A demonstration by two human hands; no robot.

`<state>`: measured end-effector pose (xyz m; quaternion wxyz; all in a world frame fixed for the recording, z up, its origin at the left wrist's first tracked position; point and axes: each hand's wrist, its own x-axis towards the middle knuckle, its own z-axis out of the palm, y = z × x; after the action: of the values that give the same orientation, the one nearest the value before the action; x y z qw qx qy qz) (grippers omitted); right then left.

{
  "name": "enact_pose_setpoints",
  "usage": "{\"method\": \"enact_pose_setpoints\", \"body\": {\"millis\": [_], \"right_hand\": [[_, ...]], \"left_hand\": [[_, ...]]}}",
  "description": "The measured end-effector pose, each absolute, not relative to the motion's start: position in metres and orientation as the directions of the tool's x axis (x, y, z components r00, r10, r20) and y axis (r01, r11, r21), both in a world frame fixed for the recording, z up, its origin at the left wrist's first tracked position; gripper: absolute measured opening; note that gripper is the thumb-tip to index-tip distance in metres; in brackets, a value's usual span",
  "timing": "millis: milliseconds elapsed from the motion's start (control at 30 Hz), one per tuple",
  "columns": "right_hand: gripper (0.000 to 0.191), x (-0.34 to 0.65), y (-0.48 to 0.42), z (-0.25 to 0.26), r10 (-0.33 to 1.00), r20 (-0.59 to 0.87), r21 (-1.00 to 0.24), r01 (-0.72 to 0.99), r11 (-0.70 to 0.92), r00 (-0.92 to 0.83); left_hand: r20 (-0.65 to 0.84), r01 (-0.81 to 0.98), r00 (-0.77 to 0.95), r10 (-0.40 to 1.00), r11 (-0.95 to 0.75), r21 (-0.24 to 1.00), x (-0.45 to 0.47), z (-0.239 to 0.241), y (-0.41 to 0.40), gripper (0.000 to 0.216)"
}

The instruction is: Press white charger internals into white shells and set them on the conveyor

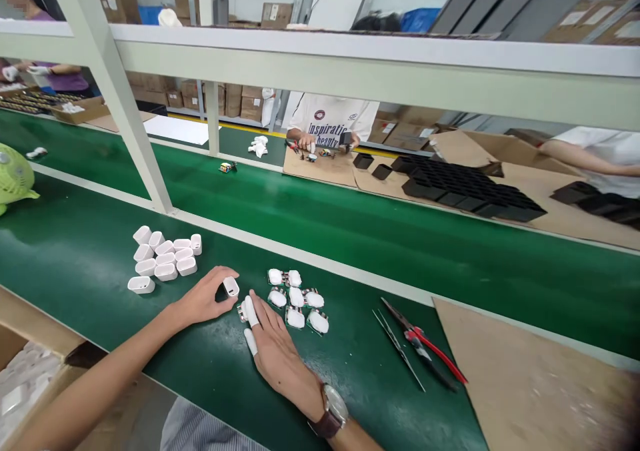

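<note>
Between thumb and fingers, my left hand [207, 297] grips a small white plastic housing [231, 287], its slotted end toward me. My right hand [277, 351] wears white finger cots and a watch. Its thumb and index finger are closed on a small circuit board with a white top [243, 311], close beside the housing. Several more white-topped circuit boards [296, 297] lie just beyond my right hand. Left of my left hand stands a cluster of several white housings [165, 259] on the green table [210, 364].
Tweezers [399, 349] and red-handled pliers [425, 347] lie at right by a cardboard sheet [530, 384]. A green conveyor belt [320, 204] runs behind a white rail. Across it, a person [333, 121] handles parts near several black boxes [465, 184]. A carton [30, 384] stands lower left.
</note>
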<state>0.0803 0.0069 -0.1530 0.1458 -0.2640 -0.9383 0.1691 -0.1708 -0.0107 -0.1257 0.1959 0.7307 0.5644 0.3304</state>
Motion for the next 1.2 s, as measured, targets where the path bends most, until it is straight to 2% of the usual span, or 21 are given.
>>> {"method": "enact_pose_setpoints", "body": {"millis": [167, 300, 400, 500, 567, 700, 767, 833, 867, 967, 1067, 1200], "right_hand": [[0.069, 0.087, 0.014, -0.141, 0.528, 0.074, -0.496, 0.428, 0.756, -0.846], [0.073, 0.086, 0.018, -0.138, 0.549, 0.148, -0.526, 0.405, 0.748, -0.822], [0.071, 0.084, 0.021, -0.133, 0.545, 0.262, -0.461, 0.393, 0.796, -0.796], [0.062, 0.081, 0.026, -0.13, 0.473, 0.343, -0.376, 0.342, 0.861, -0.812], [0.056, 0.081, 0.029, -0.129, 0.462, 0.37, -0.362, 0.333, 0.871, -0.806], [0.043, 0.086, 0.031, -0.127, 0.52, 0.431, -0.383, 0.372, 0.846, -0.738], [0.042, 0.088, 0.03, -0.122, 0.546, 0.492, -0.4, 0.38, 0.834, -0.678], [0.045, 0.088, 0.027, -0.114, 0.547, 0.546, -0.418, 0.359, 0.834, -0.634], [0.047, 0.088, 0.026, -0.11, 0.538, 0.566, -0.42, 0.342, 0.84, -0.625], [0.053, 0.087, 0.023, -0.102, 0.492, 0.584, -0.385, 0.314, 0.868, -0.645], [0.054, 0.087, 0.024, -0.103, 0.454, 0.555, -0.317, 0.328, 0.89, -0.697], [0.043, 0.086, 0.027, -0.106, 0.407, 0.526, -0.25, 0.321, 0.913, -0.747]], "left_hand": [[0.246, 0.68, 0.092, 0.965, -0.241, 0.692, -0.167, -0.142, -0.017, 0.051], [0.247, 0.667, 0.087, 0.965, -0.24, 0.705, -0.168, -0.142, -0.022, 0.057], [0.253, 0.65, 0.098, 0.963, -0.254, 0.716, -0.171, -0.139, -0.026, 0.066], [0.258, 0.63, 0.092, 0.962, -0.257, 0.733, -0.174, -0.136, -0.029, 0.063], [0.235, 0.619, 0.082, 0.969, -0.234, 0.75, -0.175, -0.135, -0.03, 0.062], [0.138, 0.61, 0.121, 0.983, -0.183, 0.771, -0.174, -0.132, -0.029, 0.086], [0.121, 0.618, 0.139, 0.983, -0.181, 0.765, -0.171, -0.132, -0.028, 0.073], [0.165, 0.62, 0.166, 0.972, -0.233, 0.75, -0.167, -0.132, -0.027, 0.054], [0.204, 0.612, 0.185, 0.961, -0.275, 0.741, -0.165, -0.132, -0.026, 0.052], [0.294, 0.574, 0.238, 0.926, -0.378, 0.727, -0.16, -0.135, -0.027, 0.064], [0.268, 0.562, 0.22, 0.938, -0.346, 0.751, -0.158, -0.137, -0.029, 0.076], [0.215, 0.563, 0.197, 0.956, -0.29, 0.774, -0.158, -0.137, -0.031, 0.084]]}}
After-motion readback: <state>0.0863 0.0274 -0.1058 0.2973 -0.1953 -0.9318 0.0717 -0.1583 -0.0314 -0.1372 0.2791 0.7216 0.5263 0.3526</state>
